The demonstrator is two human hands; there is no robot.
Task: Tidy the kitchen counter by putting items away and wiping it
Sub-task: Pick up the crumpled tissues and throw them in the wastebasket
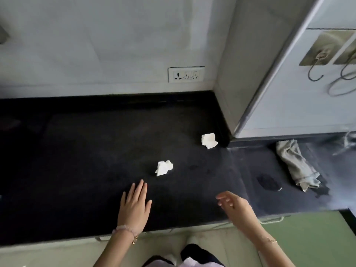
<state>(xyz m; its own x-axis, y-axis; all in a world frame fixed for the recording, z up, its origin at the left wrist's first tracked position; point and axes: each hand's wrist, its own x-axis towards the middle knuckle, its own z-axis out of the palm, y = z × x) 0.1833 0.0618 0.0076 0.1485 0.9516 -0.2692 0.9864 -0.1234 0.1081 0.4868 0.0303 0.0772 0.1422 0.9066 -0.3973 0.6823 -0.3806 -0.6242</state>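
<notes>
Left hand (pixel 134 204) flat and spread wide over the dark counter (pixel 77 170), palm down, holding nothing; right hand (pixel 234 206) hovering just above the front edge, fingers loosely curled and apart, also empty. Two crumpled tissues left to clear: near tissue (pixel 164 168) just beyond the left fingertips and a little to the right, not touching; far tissue (pixel 209 140) well apart from both hands, close to the wall corner. Grey cloth (pixel 296 166) lying rumpled on the counter off to the right, beyond the right hand, with damp patches (pixel 267 182) between. Likely risks: a light tissue skidding away or off the front edge if swept rather than pinched; the far tissue pushed deeper into the corner by a hurried reach; wet marks tearing or sticking the paper; wiping begun before both tissues are lifted, smearing scraps across the dark top. Safest probably to pinch the near tissue first, then the far one, then fetch the cloth.
</notes>
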